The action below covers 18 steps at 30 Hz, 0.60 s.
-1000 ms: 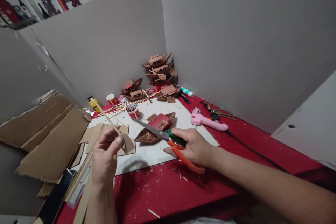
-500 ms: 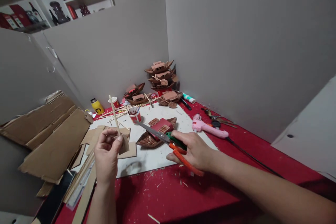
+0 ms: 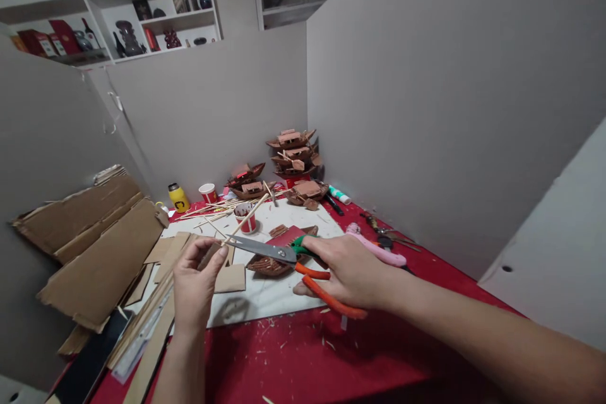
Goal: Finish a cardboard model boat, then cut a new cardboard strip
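The left hand (image 3: 196,281), at the near left of the work area, has thumb and forefinger clamped on the near end of a thin wooden stick (image 3: 260,204). The stick slants up and away to the far right, raised above the table. The right hand (image 3: 348,268) has its fingers wrapped around the handles of a pair of scissors (image 3: 267,249), one handle green, the other orange. The blades point left, and their tips overlap the stick just beside the left fingertips; whether they bite into it cannot be told.

Behind the scissors, partly covered by them, a brown model boat (image 3: 266,266) with a red roof rests on a white sheet (image 3: 279,306). The sheet lies on a red table cover (image 3: 265,360), strewn with small slivers at the near side. A red and white cup (image 3: 250,227) stands on the sheet, left of the boat's far end. A pink glue gun (image 3: 383,252) lies to the right, partly hidden by the right hand. Stacked model boats (image 3: 293,154) stand in the far corner. Cardboard sheets (image 3: 101,259) lean at the left.
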Each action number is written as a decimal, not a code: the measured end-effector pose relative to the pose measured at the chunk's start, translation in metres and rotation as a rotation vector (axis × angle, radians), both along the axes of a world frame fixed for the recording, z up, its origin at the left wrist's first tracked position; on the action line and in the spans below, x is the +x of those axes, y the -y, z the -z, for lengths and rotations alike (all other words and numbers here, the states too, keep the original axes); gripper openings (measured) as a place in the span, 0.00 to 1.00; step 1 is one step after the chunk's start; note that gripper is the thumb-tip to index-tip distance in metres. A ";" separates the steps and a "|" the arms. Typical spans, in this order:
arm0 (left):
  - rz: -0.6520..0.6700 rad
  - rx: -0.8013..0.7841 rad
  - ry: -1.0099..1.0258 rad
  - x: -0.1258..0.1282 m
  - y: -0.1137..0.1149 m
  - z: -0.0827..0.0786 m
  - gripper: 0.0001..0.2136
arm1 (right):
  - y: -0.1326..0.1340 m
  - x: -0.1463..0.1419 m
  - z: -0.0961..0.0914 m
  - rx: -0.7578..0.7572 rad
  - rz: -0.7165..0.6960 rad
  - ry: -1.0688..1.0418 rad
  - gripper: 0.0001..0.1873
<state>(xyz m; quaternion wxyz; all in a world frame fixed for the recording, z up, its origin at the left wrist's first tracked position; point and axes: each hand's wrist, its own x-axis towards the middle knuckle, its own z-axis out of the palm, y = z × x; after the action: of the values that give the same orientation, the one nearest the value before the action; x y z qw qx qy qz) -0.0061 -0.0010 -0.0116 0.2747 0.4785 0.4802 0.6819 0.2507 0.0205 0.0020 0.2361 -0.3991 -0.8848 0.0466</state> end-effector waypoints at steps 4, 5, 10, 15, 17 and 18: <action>0.029 -0.038 0.080 -0.003 0.000 0.000 0.12 | 0.001 0.003 0.002 0.005 -0.026 -0.199 0.23; 0.059 -0.048 0.111 -0.004 0.001 0.000 0.12 | 0.001 0.005 0.005 -0.010 -0.036 -0.287 0.22; 0.301 -0.131 0.242 -0.004 0.004 -0.006 0.11 | 0.000 0.011 0.016 -0.200 -0.079 -0.854 0.23; 0.464 -0.209 0.277 -0.001 0.007 -0.007 0.11 | -0.002 0.016 0.020 -0.395 -0.044 -1.141 0.25; 0.483 -0.236 0.244 -0.001 0.008 -0.004 0.11 | -0.004 0.020 0.022 -0.443 -0.010 -1.069 0.25; 0.484 -0.249 0.225 -0.002 0.008 -0.003 0.11 | -0.005 0.022 0.024 -0.454 0.003 -0.997 0.24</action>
<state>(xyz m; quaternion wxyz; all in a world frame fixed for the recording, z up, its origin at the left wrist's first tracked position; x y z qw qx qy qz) -0.0080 -0.0093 -0.0088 0.5374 0.4630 0.3988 0.5812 0.2732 0.0257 -0.0223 0.5349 -0.3706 -0.6327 0.4198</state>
